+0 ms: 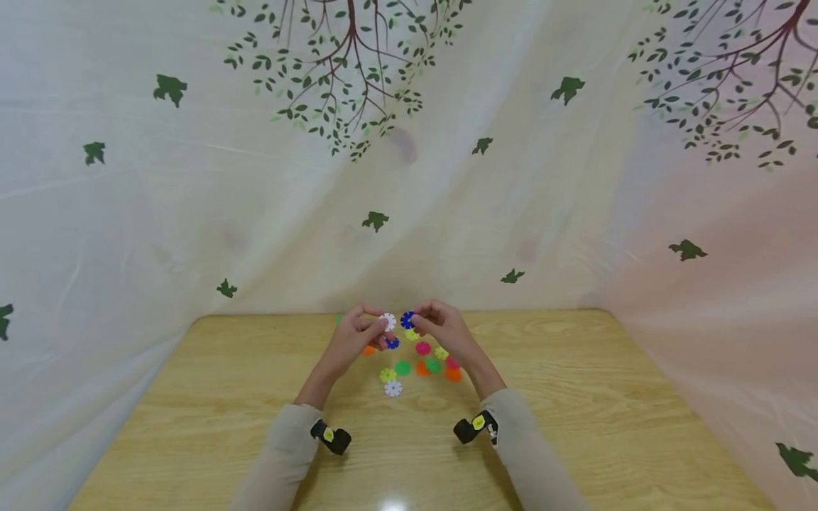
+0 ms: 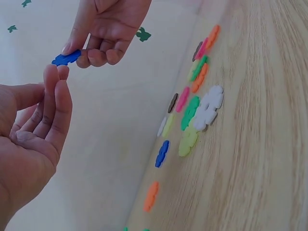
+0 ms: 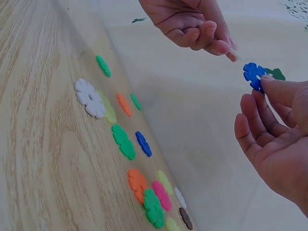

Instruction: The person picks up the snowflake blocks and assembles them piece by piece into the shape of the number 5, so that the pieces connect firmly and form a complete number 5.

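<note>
Above the far part of the table, both hands are raised close together. My left hand (image 1: 350, 339) pinches a white notched plastic disc (image 1: 389, 323) between thumb and fingers. A blue notched disc (image 1: 406, 321) is pinched by my right hand (image 1: 449, 332), just right of the white one. In the right wrist view the blue disc (image 3: 253, 75) shows its slotted edge, while the white one appears thin and nearly edge-on. From the left wrist, the left fingers hide the white disc. A narrow gap separates the discs in the head view.
Several loose discs lie on the wooden table (image 1: 255, 419) below the hands, among them a white disc (image 1: 393, 389), a yellow disc (image 1: 388, 375), a green disc (image 1: 402, 367) and a pink disc (image 1: 423, 348). A patterned curtain (image 1: 307, 234) hangs behind the table.
</note>
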`<state>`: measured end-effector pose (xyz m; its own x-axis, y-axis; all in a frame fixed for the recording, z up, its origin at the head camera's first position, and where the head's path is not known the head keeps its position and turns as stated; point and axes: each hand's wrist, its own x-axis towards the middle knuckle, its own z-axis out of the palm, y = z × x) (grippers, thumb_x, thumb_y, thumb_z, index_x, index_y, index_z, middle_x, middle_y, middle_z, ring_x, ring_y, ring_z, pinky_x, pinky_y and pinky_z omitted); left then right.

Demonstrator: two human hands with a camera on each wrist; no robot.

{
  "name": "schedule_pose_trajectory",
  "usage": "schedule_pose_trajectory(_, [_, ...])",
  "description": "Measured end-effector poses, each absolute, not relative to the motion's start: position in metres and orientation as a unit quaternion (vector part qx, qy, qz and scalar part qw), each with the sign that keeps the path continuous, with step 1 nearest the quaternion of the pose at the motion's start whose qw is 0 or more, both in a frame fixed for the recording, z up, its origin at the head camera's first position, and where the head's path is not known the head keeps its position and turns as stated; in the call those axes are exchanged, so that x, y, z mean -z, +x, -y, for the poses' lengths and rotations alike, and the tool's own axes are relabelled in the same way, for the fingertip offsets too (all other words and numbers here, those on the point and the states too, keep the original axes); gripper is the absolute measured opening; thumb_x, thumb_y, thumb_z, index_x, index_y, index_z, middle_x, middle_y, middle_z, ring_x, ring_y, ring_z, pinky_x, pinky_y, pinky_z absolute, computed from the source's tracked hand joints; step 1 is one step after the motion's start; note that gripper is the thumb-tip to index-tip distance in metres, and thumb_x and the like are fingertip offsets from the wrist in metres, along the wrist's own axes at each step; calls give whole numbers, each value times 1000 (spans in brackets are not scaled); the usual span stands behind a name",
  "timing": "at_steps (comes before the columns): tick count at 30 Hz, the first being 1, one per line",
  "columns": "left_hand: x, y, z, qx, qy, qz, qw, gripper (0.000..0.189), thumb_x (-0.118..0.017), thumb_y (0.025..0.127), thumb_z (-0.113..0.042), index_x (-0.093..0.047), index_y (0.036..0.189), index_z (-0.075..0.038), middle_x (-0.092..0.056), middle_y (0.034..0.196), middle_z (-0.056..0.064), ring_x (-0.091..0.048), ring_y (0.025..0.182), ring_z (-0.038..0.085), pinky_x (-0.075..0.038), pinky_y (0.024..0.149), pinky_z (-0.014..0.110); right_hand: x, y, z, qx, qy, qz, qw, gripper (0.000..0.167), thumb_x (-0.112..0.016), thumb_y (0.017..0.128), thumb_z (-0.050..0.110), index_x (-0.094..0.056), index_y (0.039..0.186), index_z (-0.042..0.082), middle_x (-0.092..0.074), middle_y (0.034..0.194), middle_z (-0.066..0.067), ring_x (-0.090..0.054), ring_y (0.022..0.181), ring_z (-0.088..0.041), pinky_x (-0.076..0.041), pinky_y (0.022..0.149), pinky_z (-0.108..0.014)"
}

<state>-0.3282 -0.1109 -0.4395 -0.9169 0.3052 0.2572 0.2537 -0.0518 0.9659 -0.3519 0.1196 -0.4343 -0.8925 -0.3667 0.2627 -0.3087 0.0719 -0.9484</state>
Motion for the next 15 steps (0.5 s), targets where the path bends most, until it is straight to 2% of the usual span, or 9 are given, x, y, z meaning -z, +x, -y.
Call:
schedule_pose_trajectory(2, [440,-329,110,-701,204,-683,20,26,-59,104,-11,-52,122,7,-76,82,11,-68,63,9,-61,66,26,433,-351,-119,645,-237,-727,22,22,-62,102,13,-63,115,-5,-67,97,-4,-66,84,-17,-59,80,-28])
schedule_pose_trajectory(4, [439,-329,110,-703,206,-681,19,28,-59,104,-12,-52,122,8,-76,80,6,-69,63,10,-61,66,26,432,-351,-118,647,-243,-722,22,21,-63,102,13,-63,114,-5,-68,97,-5,-67,83,-16,-60,80,-29])
schedule_pose_trajectory(8, [439,-328,110,-709,202,-676,18,30,-61,103,-10,-55,123,11,-76,79,5,-71,64,10,-62,66,27,432,-350,-117,645,-253,-721,14,20,-62,102,11,-62,113,-5,-67,100,-14,-67,82,-15,-60,81,-30])
schedule_pose_trajectory(12, [440,-327,109,-709,189,-680,21,32,-62,102,-11,-57,125,12,-76,77,-4,-72,65,10,-62,66,26,434,-348,-118,639,-258,-724,7,19,-62,102,9,-61,112,-7,-65,102,-24,-67,81,-12,-60,79,-27])
schedule_pose_trajectory(15, [439,-325,108,-708,181,-683,20,33,-62,102,-11,-59,126,11,-76,77,-4,-72,66,10,-62,67,26,435,-347,-117,634,-263,-728,-1,18,-61,102,7,-60,111,-8,-64,102,-27,-66,80,-12,-58,77,-22])
